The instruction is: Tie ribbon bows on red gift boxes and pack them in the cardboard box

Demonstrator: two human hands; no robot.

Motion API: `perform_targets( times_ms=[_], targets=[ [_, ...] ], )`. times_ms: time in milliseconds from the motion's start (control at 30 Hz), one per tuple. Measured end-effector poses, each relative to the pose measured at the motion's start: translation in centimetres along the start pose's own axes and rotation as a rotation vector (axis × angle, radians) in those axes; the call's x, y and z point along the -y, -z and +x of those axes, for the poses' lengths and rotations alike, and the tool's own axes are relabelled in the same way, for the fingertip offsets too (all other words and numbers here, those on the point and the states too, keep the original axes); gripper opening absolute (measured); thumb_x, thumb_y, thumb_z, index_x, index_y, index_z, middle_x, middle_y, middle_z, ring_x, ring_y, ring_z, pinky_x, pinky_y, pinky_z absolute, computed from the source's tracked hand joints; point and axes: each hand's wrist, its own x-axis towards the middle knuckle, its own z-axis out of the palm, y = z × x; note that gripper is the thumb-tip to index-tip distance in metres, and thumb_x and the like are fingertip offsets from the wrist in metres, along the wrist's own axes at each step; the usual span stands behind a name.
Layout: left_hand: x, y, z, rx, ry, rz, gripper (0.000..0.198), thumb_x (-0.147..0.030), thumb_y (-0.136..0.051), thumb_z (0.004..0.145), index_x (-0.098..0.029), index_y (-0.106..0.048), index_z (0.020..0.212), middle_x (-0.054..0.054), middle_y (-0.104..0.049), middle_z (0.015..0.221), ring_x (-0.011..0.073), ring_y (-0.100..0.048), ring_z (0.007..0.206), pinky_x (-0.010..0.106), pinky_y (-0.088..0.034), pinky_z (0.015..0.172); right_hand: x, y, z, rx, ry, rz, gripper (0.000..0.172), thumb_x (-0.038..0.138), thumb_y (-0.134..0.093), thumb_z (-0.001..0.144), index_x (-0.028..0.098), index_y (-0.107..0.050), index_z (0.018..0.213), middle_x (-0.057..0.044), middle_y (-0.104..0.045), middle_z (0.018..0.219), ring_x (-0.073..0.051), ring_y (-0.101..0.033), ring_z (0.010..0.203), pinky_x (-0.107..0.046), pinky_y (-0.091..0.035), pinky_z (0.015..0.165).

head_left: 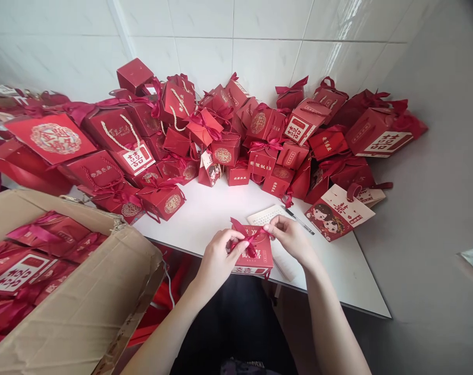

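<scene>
A small red gift box (256,256) with gold characters stands at the near edge of the white table (205,219). A dark red ribbon (247,237) lies across its top. My left hand (219,255) pinches one end of the ribbon on the box's left side. My right hand (289,237) pinches the other end at the box's upper right. Both hands have their fingers closed on the ribbon.
A big heap of red gift boxes (221,135) covers the back of the table up to the tiled wall. A cardboard carton (84,307) with more red boxes stands at the left. A notepad (265,214) and pen (299,220) lie behind the box.
</scene>
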Motion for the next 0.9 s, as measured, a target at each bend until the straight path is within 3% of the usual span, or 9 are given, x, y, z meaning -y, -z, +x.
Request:
perform_targets(
  times_ms=[133,233,300,433,600,700,800,900],
  targets=[
    [-0.2,0.0,0.0,0.03,0.101,-0.086,0.018,-0.037,-0.052,0.084,-0.02,-0.059,0.084,0.0,-0.062,0.075,0.0136,-0.058,0.07,0.024,-0.045,0.065,0.8,-0.7,0.8,-0.254,0.217,-0.249,0.028,0.048,-0.056,0.078,0.02,-0.053,0.072,-0.005,-0.061,0.077,-0.02,-0.056,0.072,-0.034,-0.045,0.069],
    [-0.4,-0.1,0.2,0.016,0.13,-0.09,0.017,-0.036,-0.052,0.084,-0.021,-0.059,0.082,-0.002,-0.062,0.073,0.0128,-0.058,0.069,0.023,-0.044,0.063,1.5,-1.2,-1.4,-0.455,0.346,-0.397,0.022,0.042,-0.052,0.084,0.02,-0.057,0.082,-0.007,-0.058,0.087,-0.022,-0.056,0.084,-0.035,-0.045,0.076],
    [-0.5,-0.1,0.3,0.01,0.137,-0.083,0.017,-0.036,-0.052,0.083,-0.021,-0.059,0.082,-0.002,-0.061,0.071,0.0124,-0.057,0.067,0.022,-0.043,0.063,2.0,-1.7,-3.7,-0.424,0.311,-0.427,0.024,0.04,-0.049,0.087,0.021,-0.059,0.078,-0.005,-0.056,0.079,-0.02,-0.056,0.075,-0.032,-0.046,0.071],
    [-0.5,-0.3,0.3,0.0,0.123,-0.06,0.015,-0.033,-0.051,0.083,-0.021,-0.058,0.084,-0.003,-0.059,0.07,0.0116,-0.056,0.064,0.023,-0.043,0.062,2.3,-3.0,-6.9,-0.199,0.17,-0.438,0.026,0.045,-0.056,0.083,0.022,-0.065,0.074,-0.003,-0.056,0.071,-0.018,-0.055,0.066,-0.032,-0.046,0.064],
    [-0.4,-0.4,0.2,0.016,0.051,-0.011,0.012,-0.03,-0.047,0.086,-0.021,-0.055,0.089,-0.003,-0.058,0.07,0.0117,-0.056,0.064,0.024,-0.044,0.064,1.7,-4.4,-6.6,-0.253,0.165,-0.446,0.015,0.036,-0.059,0.081,0.021,-0.063,0.079,-0.005,-0.059,0.078,-0.022,-0.057,0.073,-0.037,-0.047,0.068],
    [-0.3,0.0,0.2,0.041,-0.075,0.113,0.012,-0.025,-0.044,0.088,-0.022,-0.054,0.095,-0.002,-0.062,0.078,0.0141,-0.058,0.073,0.027,-0.044,0.07,1.5,-4.6,-6.0,-0.272,0.211,-0.395,0.008,0.026,-0.053,0.084,0.022,-0.059,0.081,-0.005,-0.06,0.083,-0.022,-0.057,0.078,-0.037,-0.046,0.071],
    [-0.3,0.4,0.4,0.076,-0.218,0.26,0.016,-0.018,-0.04,0.089,-0.022,-0.056,0.094,0.001,-0.063,0.089,0.0169,-0.056,0.082,0.032,-0.042,0.077,1.4,-4.4,-5.8,-0.263,0.276,-0.386,0.009,0.022,-0.049,0.085,0.022,-0.057,0.084,-0.006,-0.062,0.087,-0.021,-0.058,0.082,-0.037,-0.045,0.074],
    [-0.4,0.4,0.6,0.114,-0.262,0.331,0.02,-0.014,-0.04,0.089,-0.022,-0.058,0.092,0.002,-0.062,0.087,0.0183,-0.054,0.084,0.034,-0.04,0.078,1.3,-4.3,-5.7,-0.279,0.349,-0.483,0.012,0.019,-0.046,0.087,0.021,-0.058,0.088,-0.005,-0.065,0.086,-0.02,-0.059,0.079,-0.036,-0.04,0.074]
  ],
)
